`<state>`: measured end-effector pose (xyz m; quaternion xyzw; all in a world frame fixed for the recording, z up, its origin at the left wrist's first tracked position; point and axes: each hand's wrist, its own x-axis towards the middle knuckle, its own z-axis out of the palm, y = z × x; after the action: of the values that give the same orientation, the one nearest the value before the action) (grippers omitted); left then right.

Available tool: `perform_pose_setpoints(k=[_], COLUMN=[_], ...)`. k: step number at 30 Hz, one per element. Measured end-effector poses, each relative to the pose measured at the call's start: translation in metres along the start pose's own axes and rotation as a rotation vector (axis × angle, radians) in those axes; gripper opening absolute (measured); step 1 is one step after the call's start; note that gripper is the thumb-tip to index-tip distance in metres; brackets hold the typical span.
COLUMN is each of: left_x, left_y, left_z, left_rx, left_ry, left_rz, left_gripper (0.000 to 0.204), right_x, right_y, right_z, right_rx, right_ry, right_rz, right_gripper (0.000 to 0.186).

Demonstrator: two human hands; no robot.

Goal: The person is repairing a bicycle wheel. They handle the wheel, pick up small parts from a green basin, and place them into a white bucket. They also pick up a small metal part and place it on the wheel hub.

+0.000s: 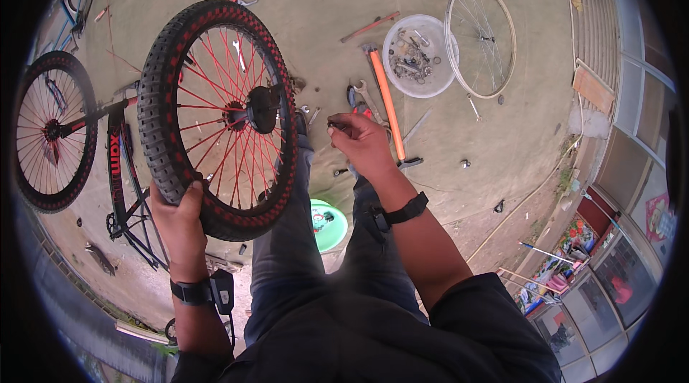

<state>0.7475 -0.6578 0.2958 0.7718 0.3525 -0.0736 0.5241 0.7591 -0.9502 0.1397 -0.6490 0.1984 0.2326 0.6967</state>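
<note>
My left hand (179, 221) grips the lower edge of a bicycle wheel (159, 114), thumb on the knobbly black-and-red tyre. The wheel is held up, tilted, in front of my left leg. Its spokes are red, and a round black drum (263, 110) sits at the hub. To the right of the wheel, my right hand (362, 143) is raised and apart from it. Thumb and fingers are pinched together around a small dark piece (333, 125), too small to name.
Beyond my right hand lie an orange-handled hammer (387, 103), a wrench (369, 100) and a whitish basin (391, 71) of small metal parts. A bare wheel (511, 60) leans on that basin. Left stands a black bicycle frame (115, 161). A green basin (334, 236) sits between my legs.
</note>
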Motion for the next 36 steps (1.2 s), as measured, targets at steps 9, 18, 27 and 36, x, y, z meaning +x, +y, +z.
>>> perform_pose_setpoints(k=[9,18,27,36], left_x=[-0.020,-0.026,-0.026,-0.027], left_y=[0.017,0.022,0.026,0.030], left_z=[0.013,0.029,0.035,0.040], left_rx=[-0.001,0.045,0.025,0.026], left_ry=[-0.047,-0.077,-0.096,-0.131], left_rz=[0.005,-0.016,0.005,-0.008], left_gripper=[0.041,0.040,0.039,0.040], right_x=[0.025,0.034,0.041,0.042], right_y=[0.024,0.040,0.062,0.053], right_z=[0.034,0.026,0.023,0.023], right_rx=[0.288,0.174,0.126,-0.054], right_ry=[0.050,0.029,0.001,-0.042], right_rz=[0.223,0.182,0.055,0.081], right_gripper=[0.026,0.027,0.029,0.026])
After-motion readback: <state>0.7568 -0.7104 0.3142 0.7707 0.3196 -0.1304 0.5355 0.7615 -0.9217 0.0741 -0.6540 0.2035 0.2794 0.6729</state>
